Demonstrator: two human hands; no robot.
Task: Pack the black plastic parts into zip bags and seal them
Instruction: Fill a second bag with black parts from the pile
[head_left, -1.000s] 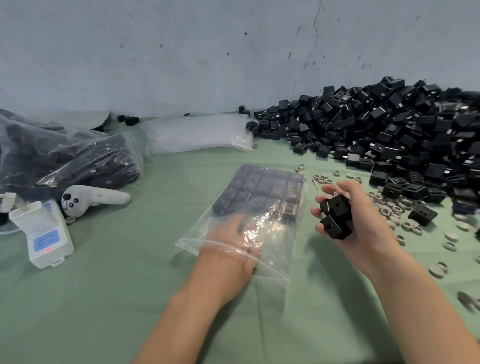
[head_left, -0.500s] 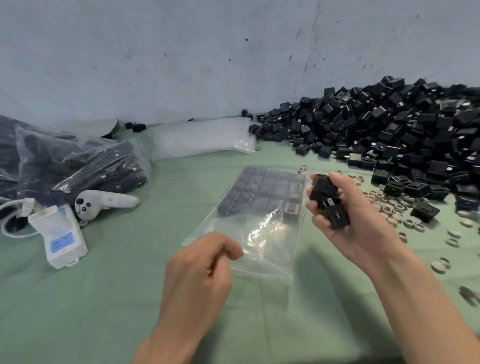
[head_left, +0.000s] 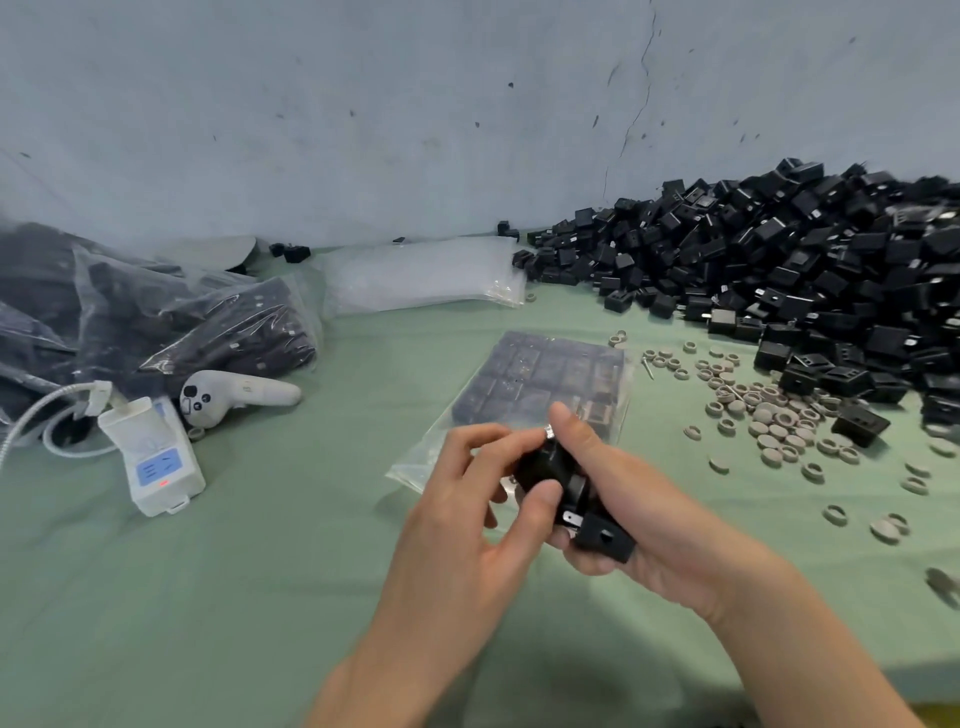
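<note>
While the green cloth-covered table fills most of the view, its right end is buried under a large heap of loose black plastic parts banked against the wall. At the left lie several filled clear zip bags, dark with packed parts. Between them and the heap, a flat stack of empty clear bags rests by the wall. Near the middle lies the part-filled clear zip bag, with rows of black parts laid flat in its far end. Its mouth faces the person and is mostly covered by the hands, so whether it gapes cannot be told.

The left hand has left that bag, where it was a second ago, and has come across to the right hand, which has drawn in over the bag's near end. The right hand's fingers curl under the held black parts, with the thumb laid along the top. The left thumb and fingertips now pinch the upper one. This looks like a hand-over: one part is probably about to go into the bag, so filling continues and sealing is not yet due.

A white handheld controller and a white boxy device with a blue label sit at the left. Small grey rubber rings are scattered to the right of the bag.
</note>
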